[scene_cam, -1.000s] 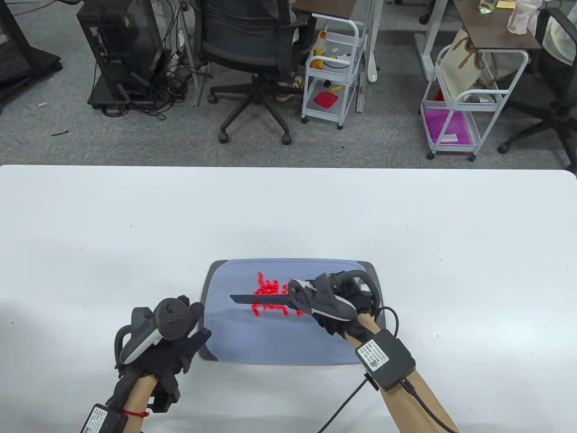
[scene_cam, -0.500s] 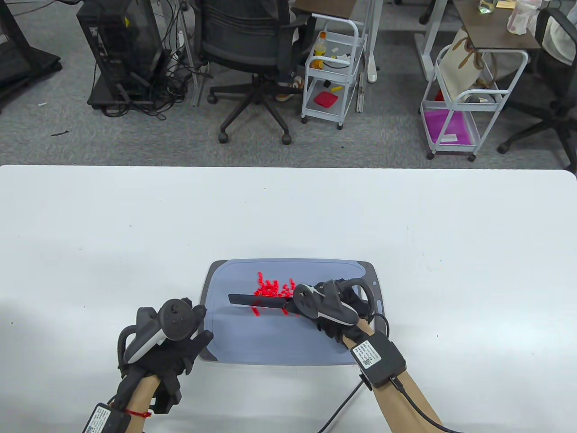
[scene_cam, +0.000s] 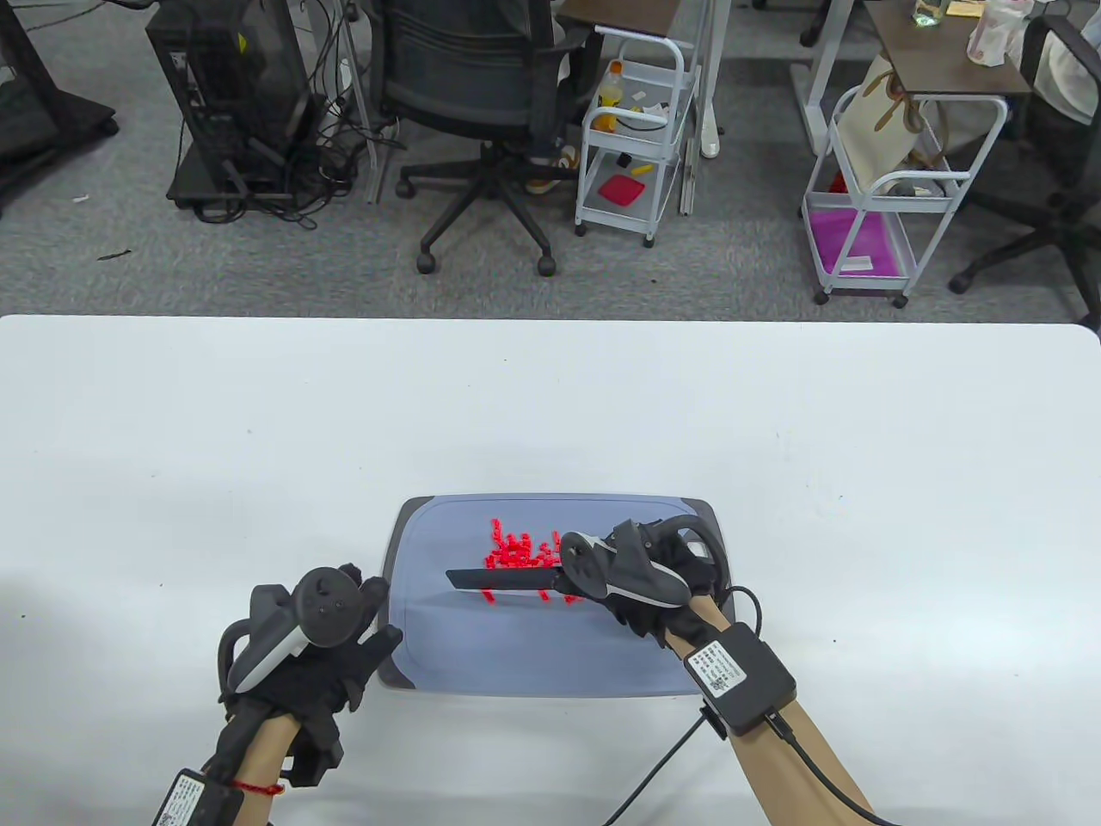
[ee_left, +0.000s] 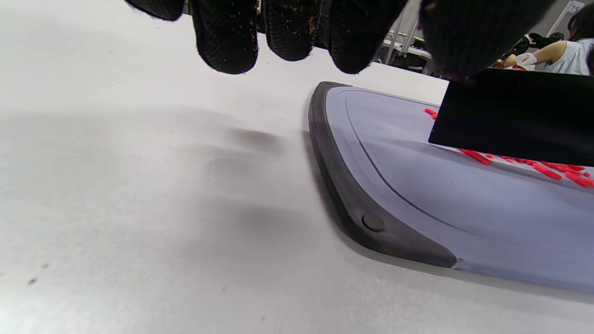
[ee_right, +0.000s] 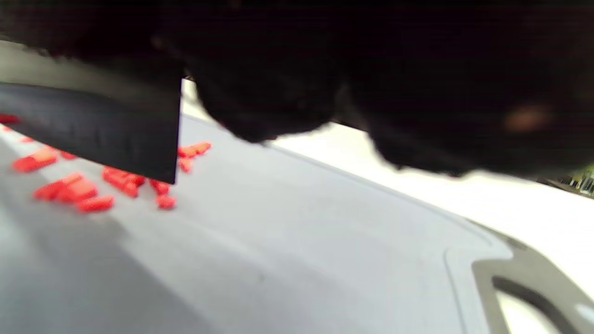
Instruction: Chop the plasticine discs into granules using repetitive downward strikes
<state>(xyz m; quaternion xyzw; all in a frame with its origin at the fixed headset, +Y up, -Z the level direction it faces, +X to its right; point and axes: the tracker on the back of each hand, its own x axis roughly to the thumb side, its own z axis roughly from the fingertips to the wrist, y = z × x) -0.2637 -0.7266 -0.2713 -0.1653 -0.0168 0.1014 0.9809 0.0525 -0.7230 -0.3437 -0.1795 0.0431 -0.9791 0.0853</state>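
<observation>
Several small red plasticine pieces (scene_cam: 516,557) lie scattered on a grey-blue cutting board (scene_cam: 550,654). My right hand (scene_cam: 641,576) grips the handle of a black cleaver (scene_cam: 503,579), blade pointing left across the pieces. In the right wrist view the blade (ee_right: 93,130) hangs just above the pieces (ee_right: 74,190). In the left wrist view the blade (ee_left: 510,120) stands over red pieces (ee_left: 547,169). My left hand (scene_cam: 331,654) rests on the table at the board's near left corner, fingers (ee_left: 227,37) hanging free, holding nothing.
The board (ee_left: 371,185) has a dark rim and a handle hole at its right end (ee_right: 524,287). White table (scene_cam: 258,430) surrounds it. Beyond the far edge are an office chair (scene_cam: 482,103) and two white carts (scene_cam: 636,129).
The cleaver dipped down and toward me half a second ago, then came back up and slightly right. The left hand shifted a little and returned.
</observation>
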